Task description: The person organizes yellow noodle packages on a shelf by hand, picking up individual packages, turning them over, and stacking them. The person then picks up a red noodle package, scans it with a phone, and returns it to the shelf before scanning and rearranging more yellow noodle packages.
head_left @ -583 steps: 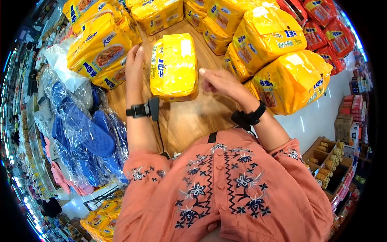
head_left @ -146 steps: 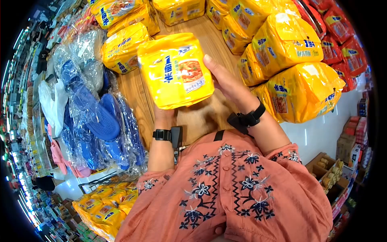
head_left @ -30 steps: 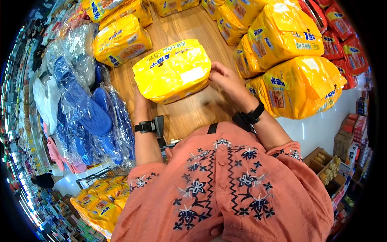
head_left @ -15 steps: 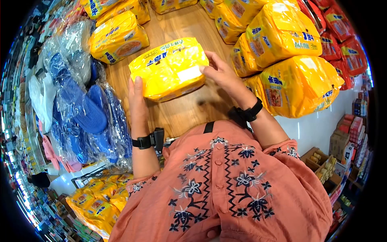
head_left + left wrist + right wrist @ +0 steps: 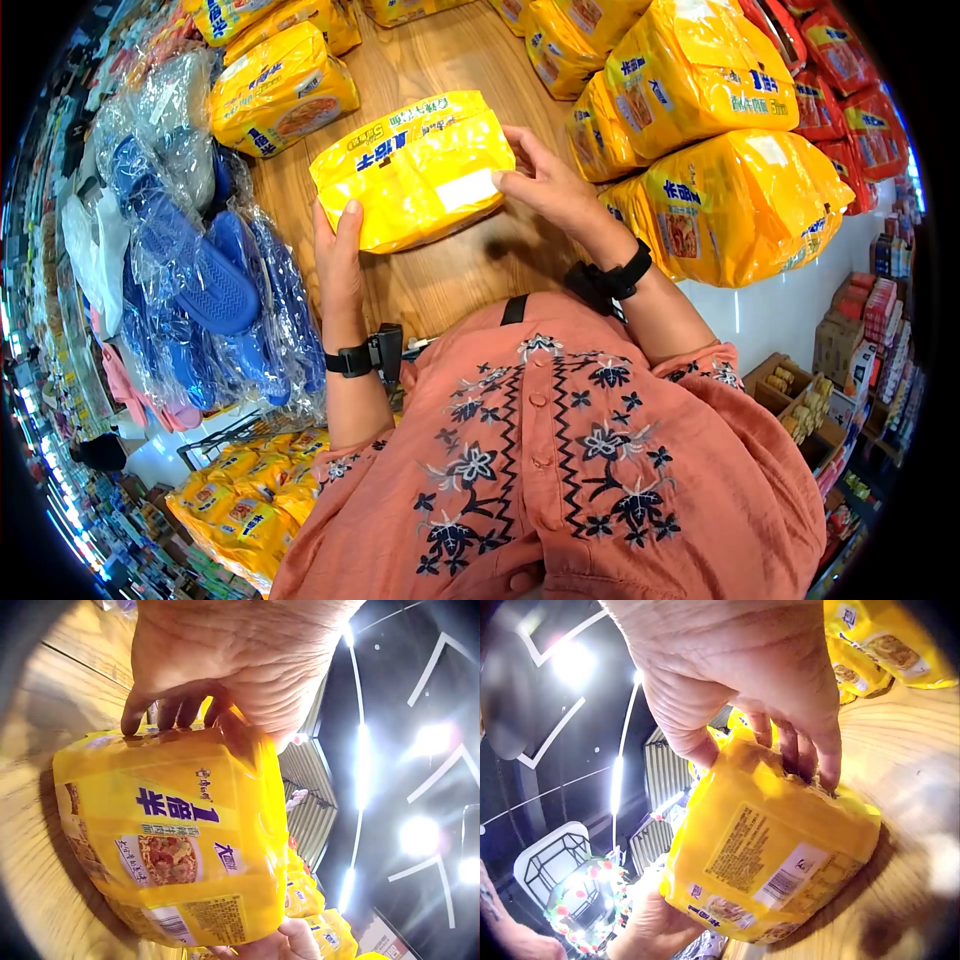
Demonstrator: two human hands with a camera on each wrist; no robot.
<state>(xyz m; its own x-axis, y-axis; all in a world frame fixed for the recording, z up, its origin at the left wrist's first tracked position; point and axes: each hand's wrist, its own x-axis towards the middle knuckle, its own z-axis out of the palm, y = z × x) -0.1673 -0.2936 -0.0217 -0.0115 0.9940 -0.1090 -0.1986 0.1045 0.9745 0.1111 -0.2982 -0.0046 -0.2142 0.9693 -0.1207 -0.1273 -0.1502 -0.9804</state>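
Note:
A yellow plastic multipack of instant noodles [image 5: 415, 170] is between my hands, low over the wooden table, its printed side with a white label facing up. My left hand [image 5: 340, 258] holds its left end, the thumb on the near corner; in the left wrist view the fingers [image 5: 172, 712] curl over the wrapper's end. At the opposite end my right hand [image 5: 552, 188] grips the pack, thumb on top near the label. The right wrist view shows those fingers [image 5: 806, 754] sunk into the crinkled end seal. The bowl picture [image 5: 171, 859] shows on one broad side.
More yellow noodle packs [image 5: 700, 80] are stacked at the right and back of the wooden table [image 5: 430, 290], with another pack [image 5: 285, 90] at the left. Red packs [image 5: 870, 130] lie far right. Blue slippers in plastic [image 5: 215, 280] crowd the left edge.
Earlier the pack's bowl picture faced up; now it is turned with the labelled side up. Over the last second, my left thumb has come onto the near corner and my right thumb onto the top.

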